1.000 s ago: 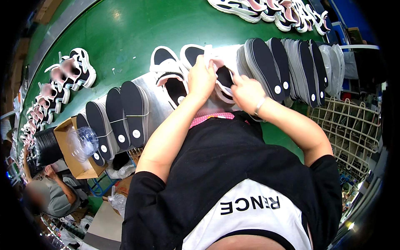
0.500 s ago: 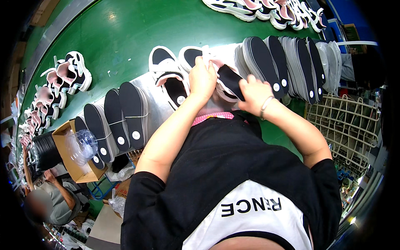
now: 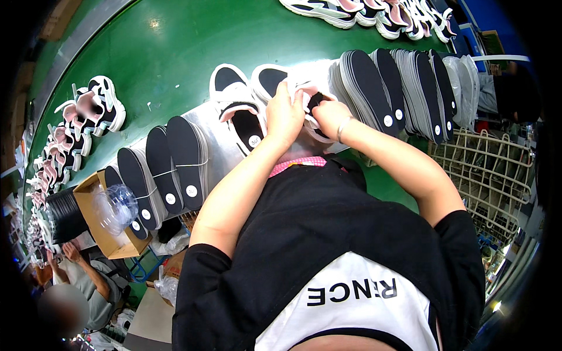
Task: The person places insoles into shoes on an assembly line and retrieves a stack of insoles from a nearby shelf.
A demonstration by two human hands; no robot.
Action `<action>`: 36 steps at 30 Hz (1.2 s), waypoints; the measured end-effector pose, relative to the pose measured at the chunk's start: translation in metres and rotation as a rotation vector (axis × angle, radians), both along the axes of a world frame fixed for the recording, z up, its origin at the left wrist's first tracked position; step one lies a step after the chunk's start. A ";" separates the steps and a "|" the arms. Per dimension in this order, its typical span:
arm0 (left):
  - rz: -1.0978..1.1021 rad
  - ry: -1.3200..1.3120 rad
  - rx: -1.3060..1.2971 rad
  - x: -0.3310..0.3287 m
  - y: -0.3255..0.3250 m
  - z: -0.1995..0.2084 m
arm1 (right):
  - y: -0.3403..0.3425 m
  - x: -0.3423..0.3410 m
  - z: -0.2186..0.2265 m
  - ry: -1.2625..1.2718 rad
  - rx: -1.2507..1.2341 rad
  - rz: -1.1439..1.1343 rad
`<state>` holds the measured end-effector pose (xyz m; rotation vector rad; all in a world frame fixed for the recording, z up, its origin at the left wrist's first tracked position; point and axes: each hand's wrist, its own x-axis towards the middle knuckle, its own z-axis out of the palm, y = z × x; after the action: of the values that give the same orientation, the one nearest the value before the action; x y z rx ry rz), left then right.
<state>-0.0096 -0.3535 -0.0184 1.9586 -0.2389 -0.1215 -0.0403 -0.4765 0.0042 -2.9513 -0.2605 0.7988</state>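
My left hand (image 3: 285,117) is closed on the tongue and side of a white, black and pink sneaker (image 3: 270,77), which lies toe away from me. My right hand (image 3: 332,119) has its curled fingers inside that sneaker's opening, on a black insole (image 3: 316,100). Most of this insole is hidden by the hand and the shoe. Just to the left lies a matching sneaker (image 3: 229,79), its black insole (image 3: 247,126) in place with a round white label at the heel.
Stacks of black insoles (image 3: 188,158) stand at the left, and more insole stacks (image 3: 369,88) at the right. Sneakers line the green table (image 3: 175,52) at far left and far right. A cardboard box (image 3: 96,216) and a wire basket (image 3: 480,169) flank me. A co-worker (image 3: 88,281) is at lower left.
My right hand has moved left and into the sneaker's opening. The insole, whose heel end stuck out before, is now mostly inside the shoe. My left hand keeps its hold.
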 end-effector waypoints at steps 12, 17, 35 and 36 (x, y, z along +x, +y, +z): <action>-0.028 0.035 0.027 0.006 -0.001 -0.008 | 0.014 0.029 0.009 0.377 -0.182 -0.028; -0.065 0.041 0.061 0.008 -0.004 -0.005 | 0.002 0.023 -0.010 0.344 -0.221 -0.232; -0.040 0.155 0.090 -0.001 -0.003 0.007 | -0.032 -0.014 0.036 0.301 0.182 0.048; -0.035 0.123 0.090 -0.007 0.000 0.005 | -0.037 -0.014 0.044 0.145 0.337 -0.033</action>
<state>-0.0161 -0.3530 -0.0129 2.0279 -0.1901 -0.2794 -0.0546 -0.5133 0.0482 -2.5654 -0.3023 0.8644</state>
